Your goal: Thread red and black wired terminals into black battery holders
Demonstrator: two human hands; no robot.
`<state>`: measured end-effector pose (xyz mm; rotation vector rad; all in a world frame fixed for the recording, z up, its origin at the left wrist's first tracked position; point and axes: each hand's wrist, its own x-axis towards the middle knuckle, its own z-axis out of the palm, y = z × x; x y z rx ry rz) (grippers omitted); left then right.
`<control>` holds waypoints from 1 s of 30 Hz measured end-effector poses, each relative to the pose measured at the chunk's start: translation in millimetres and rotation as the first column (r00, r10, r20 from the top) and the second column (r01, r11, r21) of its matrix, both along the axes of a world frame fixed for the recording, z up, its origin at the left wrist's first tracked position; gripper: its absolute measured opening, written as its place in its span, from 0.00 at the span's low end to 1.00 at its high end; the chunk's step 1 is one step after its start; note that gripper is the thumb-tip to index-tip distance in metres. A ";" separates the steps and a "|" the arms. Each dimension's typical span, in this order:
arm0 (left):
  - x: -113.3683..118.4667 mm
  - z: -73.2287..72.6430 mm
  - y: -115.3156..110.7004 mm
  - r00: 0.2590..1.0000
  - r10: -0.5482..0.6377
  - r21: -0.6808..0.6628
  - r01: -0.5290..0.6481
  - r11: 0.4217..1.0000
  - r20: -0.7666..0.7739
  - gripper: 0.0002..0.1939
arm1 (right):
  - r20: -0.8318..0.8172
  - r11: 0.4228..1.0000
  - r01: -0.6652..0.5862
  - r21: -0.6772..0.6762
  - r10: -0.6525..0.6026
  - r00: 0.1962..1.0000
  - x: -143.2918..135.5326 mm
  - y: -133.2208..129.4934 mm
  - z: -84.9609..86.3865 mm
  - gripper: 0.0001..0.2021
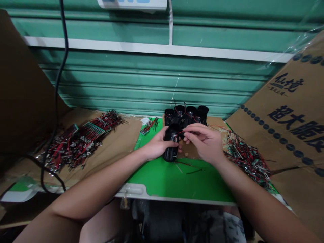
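Note:
My left hand point(159, 144) is wrapped round a black cylindrical housing point(170, 153), its open end tilted away from me above the green work surface point(162, 182). From the housing's upper right side comes a thin red wire point(180, 132). The fingertips of my right hand point(202, 138) pinch that wire beside the housing. Just behind stand several similar black housings point(191, 111), with red and black wires sticking out of them. On the green surface below my hands lie a few loose thin wires point(193, 169).
At the left, a large heap of wired parts point(73, 145) covers a cardboard sheet point(121, 141). A small bundle of wires point(149, 126) lies behind my left hand. Another wire heap point(249, 158) is at the right, by a cardboard box point(291, 111). A black cable point(59, 74) hangs at the left.

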<state>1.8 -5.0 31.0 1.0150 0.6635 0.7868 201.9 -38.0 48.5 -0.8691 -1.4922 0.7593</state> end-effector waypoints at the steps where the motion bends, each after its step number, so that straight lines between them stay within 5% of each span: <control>1: 1.0 -0.4 -0.6 1.000 -0.013 -0.020 0.013 1.000 -0.016 0.36 | 0.025 1.000 0.003 0.029 -0.003 1.000 0.1 0.1 -0.9 0.06; 21: 1.5 -5.7 -4.3 0.982 -0.175 0.001 0.175 0.985 -0.066 0.36 | 0.304 0.975 0.089 0.204 -0.149 0.941 1.4 0.7 -12.2 0.07; 30: 1.7 -6.0 -5.8 0.977 -0.194 0.012 0.195 0.981 -0.085 0.32 | 0.396 0.912 0.140 0.386 -0.301 0.868 1.6 0.7 -12.3 0.06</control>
